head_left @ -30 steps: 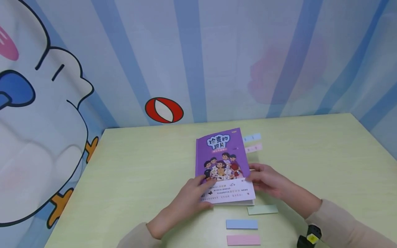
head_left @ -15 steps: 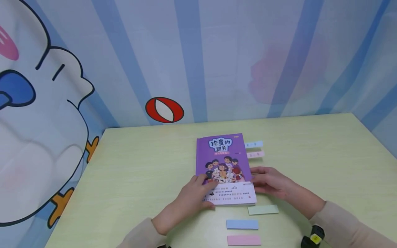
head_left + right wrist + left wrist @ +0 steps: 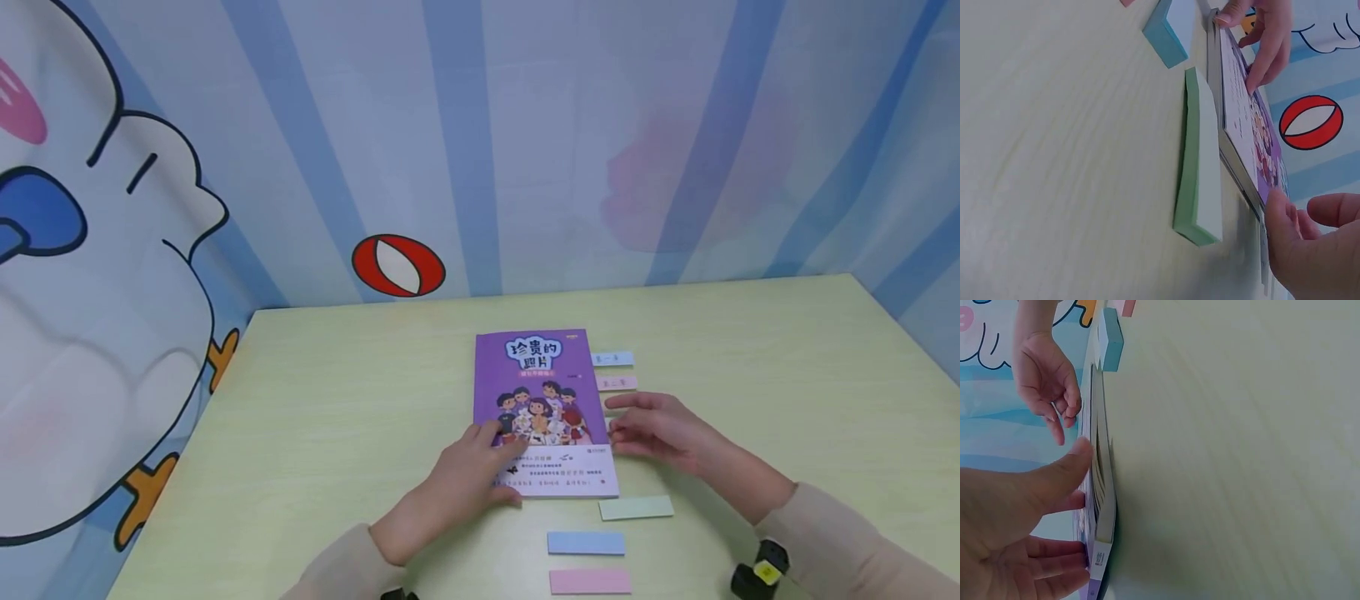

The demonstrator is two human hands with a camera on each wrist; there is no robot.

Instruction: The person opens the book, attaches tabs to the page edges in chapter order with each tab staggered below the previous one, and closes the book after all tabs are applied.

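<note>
A purple paperback book (image 3: 536, 392) with a white band across its lower cover lies closed on the table in the head view. My left hand (image 3: 468, 471) rests on its lower left part, fingertips on the cover and thumb by the bottom edge. Beside the right edge is my right hand (image 3: 663, 429), its fingers apart, nearest a pale tab partly hidden by the fingertips. Farther up that edge, a light blue sticky note (image 3: 613, 358) and a pink sticky note (image 3: 618, 383), both with handwriting, stick out from the pages.
In front of the book lie a green pad of sticky notes (image 3: 636, 507), a blue pad (image 3: 586, 543) and a pink pad (image 3: 590, 581). The pale table (image 3: 337, 417) meets a cartoon-printed backdrop (image 3: 540, 150) behind.
The book's raised top has come down and the book now lies flat. My right hand has drawn slightly away from the right edge; my left hand stays on the cover.
</note>
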